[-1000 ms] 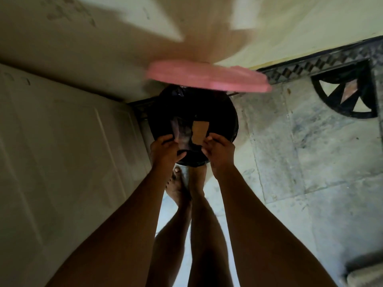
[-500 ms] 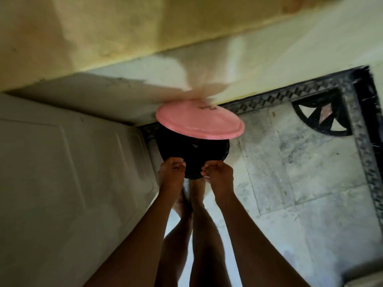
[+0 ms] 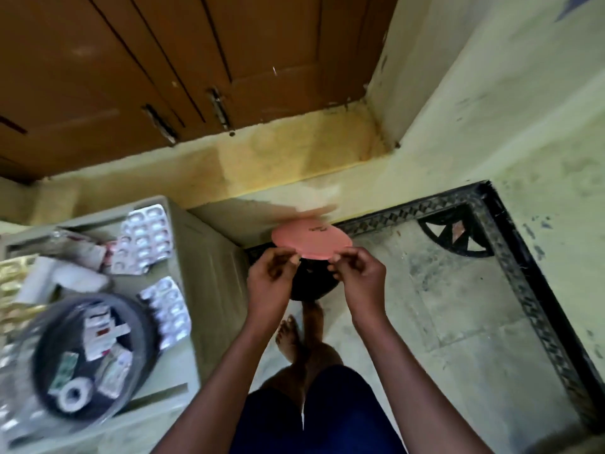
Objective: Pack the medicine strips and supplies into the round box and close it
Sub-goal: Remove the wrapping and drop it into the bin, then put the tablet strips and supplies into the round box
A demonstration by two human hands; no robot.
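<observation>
The round box (image 3: pixel 140 326) stands on the beige table (image 3: pixel 209 257) at the left, holding small medicine boxes and a roll of white tape (image 3: pixel 74 394). Silver medicine strips (image 3: pixel 144 240) lie behind it, and another strip (image 3: pixel 168 309) lies at its right. White bandage rolls (image 3: pixel 65 280) rest on the table's far left. My left hand (image 3: pixel 271 280) and my right hand (image 3: pixel 360 273) are off to the right of the table. Both pinch the near edge of a pink round lid (image 3: pixel 311 239) over a black bin (image 3: pixel 311 283) on the floor.
Brown cupboard doors (image 3: pixel 196 60) fill the wall above a yellow ledge. The marble floor (image 3: pixel 425 306) has a black patterned border (image 3: pixel 523 273) at the right. My bare feet (image 3: pixel 291 335) stand just below the bin.
The view has swung upward, and the table with the round box and strips has come into sight. My hands went from the black bin's rim to the pink lid's edge, and the lid has come down.
</observation>
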